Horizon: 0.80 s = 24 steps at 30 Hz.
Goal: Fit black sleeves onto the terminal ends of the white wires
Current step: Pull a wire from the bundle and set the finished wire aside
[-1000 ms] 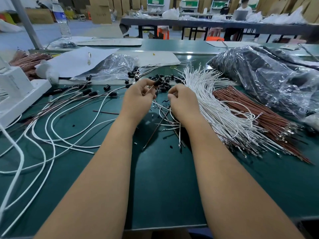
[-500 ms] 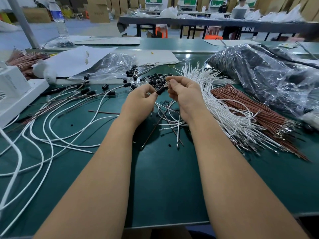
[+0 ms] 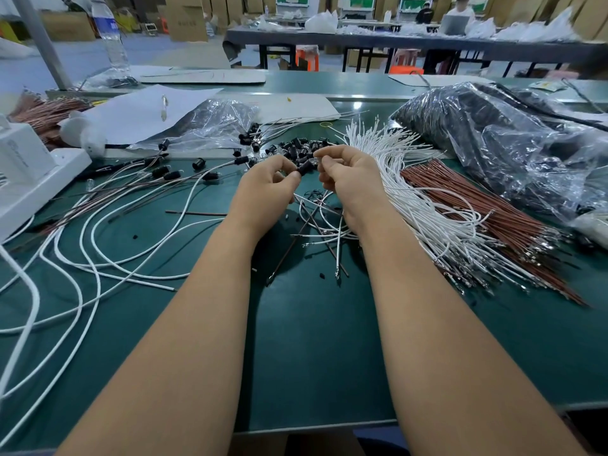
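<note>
A smooth dark-green work table carries a crinkled clear plastic bag of black parts, a fanned bundle of thin white wires with metal terminal ends and a flat bundle of reddish-brown wires. A heap of small black cylindrical sleeves lies beyond the hands. The left hand pinches one short black sleeve in curled fingers; the right hand, fingers curled, pinches its far end.

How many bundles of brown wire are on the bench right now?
2. One brown bundle lies right of the white wires; another brown bundle sits far left behind the white box. More may be hidden under the bags.
</note>
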Each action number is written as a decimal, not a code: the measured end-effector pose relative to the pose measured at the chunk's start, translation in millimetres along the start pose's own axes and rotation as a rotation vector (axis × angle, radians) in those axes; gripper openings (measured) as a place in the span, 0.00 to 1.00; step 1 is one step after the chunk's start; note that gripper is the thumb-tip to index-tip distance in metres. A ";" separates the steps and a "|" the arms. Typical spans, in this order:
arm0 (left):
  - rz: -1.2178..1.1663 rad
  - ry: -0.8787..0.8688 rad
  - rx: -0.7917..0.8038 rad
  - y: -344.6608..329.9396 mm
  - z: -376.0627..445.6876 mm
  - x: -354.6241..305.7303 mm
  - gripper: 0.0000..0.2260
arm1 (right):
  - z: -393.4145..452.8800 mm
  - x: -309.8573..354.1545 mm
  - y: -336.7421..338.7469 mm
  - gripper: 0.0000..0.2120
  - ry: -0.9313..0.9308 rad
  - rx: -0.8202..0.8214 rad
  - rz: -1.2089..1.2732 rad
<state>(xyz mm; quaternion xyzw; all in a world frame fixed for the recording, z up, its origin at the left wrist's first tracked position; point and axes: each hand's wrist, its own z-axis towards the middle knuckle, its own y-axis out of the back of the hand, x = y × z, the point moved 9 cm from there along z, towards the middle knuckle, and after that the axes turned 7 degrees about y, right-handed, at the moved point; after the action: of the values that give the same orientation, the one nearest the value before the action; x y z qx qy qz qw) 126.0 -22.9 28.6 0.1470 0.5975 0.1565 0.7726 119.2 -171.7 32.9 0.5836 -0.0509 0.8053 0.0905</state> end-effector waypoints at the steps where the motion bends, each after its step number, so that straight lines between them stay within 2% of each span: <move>1: -0.003 0.001 -0.006 0.6 0.2 0.5 0.06 | -0.1 1.1 0.3 0.11 0.014 0.003 -0.031; 9: 0.003 -0.020 -0.058 7.8 -1.4 -5.5 0.02 | -2.0 8.6 0.1 0.10 0.084 0.018 -0.249; 13: 0.008 -0.030 -0.075 9.7 -2.6 -8.5 0.03 | -1.0 8.6 2.9 0.07 0.097 -0.010 -0.163; 19: -0.177 0.006 -0.107 16.3 -0.1 -3.7 0.07 | -1.0 9.1 -2.6 0.08 0.125 0.011 -0.111; 24: -0.212 0.008 -0.079 14.3 -0.8 -4.5 0.06 | -2.2 -1.1 -2.0 0.07 -0.002 -0.051 0.113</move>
<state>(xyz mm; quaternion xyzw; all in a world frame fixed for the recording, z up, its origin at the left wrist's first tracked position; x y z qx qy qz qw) 123.1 -11.8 38.3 0.0516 0.6060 0.0978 0.7878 117.8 -169.5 31.1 0.5780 -0.1044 0.8071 0.0600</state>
